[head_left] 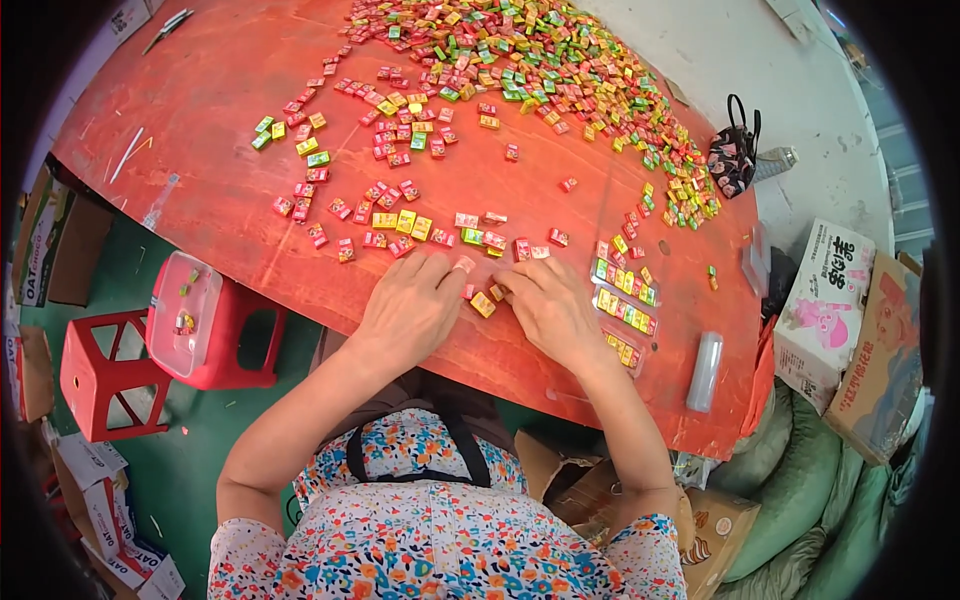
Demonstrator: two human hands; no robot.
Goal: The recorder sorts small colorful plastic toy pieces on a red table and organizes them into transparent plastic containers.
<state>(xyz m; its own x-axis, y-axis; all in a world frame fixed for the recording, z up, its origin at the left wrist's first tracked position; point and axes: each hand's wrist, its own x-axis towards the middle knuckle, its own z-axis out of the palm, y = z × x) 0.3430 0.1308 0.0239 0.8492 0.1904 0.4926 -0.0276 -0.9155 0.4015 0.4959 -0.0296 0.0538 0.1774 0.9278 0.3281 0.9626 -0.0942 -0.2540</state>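
Both of my hands work at the table's near edge among small candy-sized boxes. My left hand (410, 305) has its fingers bent together, with a small red box (468, 291) at its thumb tip. Opposite it, my right hand (550, 312) pinches a small yellow box (497, 292) at its fingertips. Between the hands lies another yellow box (482, 304), tilted on the tabletop. Loose red, yellow and green boxes spread just beyond my fingers. Right of my right hand, a clear plastic tray (598, 312) holds rows of upright boxes, partly hidden by my wrist.
A large heap of small boxes (520, 60) covers the far side of the red table (230, 120). A clear plastic stack (705, 370) lies at the right edge. Red stools (110, 375) stand at the left, one bearing a clear tub (185, 310). Cartons (825, 310) are at the right.
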